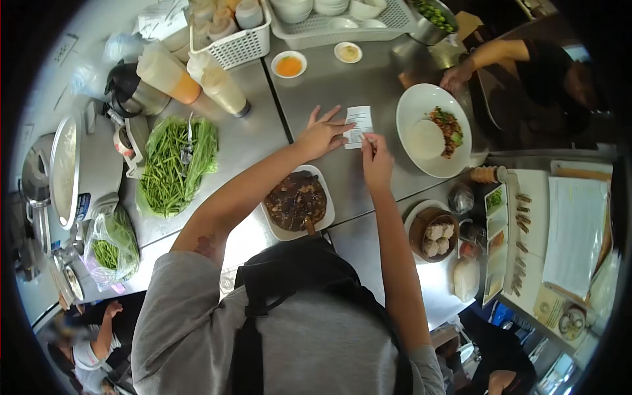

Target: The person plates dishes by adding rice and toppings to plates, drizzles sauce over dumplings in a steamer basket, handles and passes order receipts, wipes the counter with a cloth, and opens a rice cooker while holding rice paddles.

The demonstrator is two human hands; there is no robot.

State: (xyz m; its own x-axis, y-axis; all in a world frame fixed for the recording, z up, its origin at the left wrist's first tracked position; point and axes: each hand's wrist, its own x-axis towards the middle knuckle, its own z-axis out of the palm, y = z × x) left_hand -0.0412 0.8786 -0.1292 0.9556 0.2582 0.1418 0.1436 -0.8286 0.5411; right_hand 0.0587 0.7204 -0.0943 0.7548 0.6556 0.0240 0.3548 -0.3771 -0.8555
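A small white printed paper slip (pixel 359 125) lies on the steel counter in front of me. My left hand (pixel 321 135) rests flat with its fingers spread, the fingertips at the slip's left edge. Closed in a pinch, my right hand (pixel 377 163) has the slip's lower right corner between thumb and finger. Below my left forearm sits a square white bowl (pixel 331 214) of dark brown sauce with pieces in it and a handle sticking out. To the right of my right hand is a white oval plate (pixel 411 155) with rice and a minced topping.
Green beans in a plastic bag (pixel 172 171) and squeeze bottles (pixel 168 74) stand left. Two sauce dishes, one orange (pixel 289 64), lie ahead by a white basket (pixel 245 47). A dumpling steamer (pixel 421 234) is right. Another person's hand (pixel 455 78) is by the plate.
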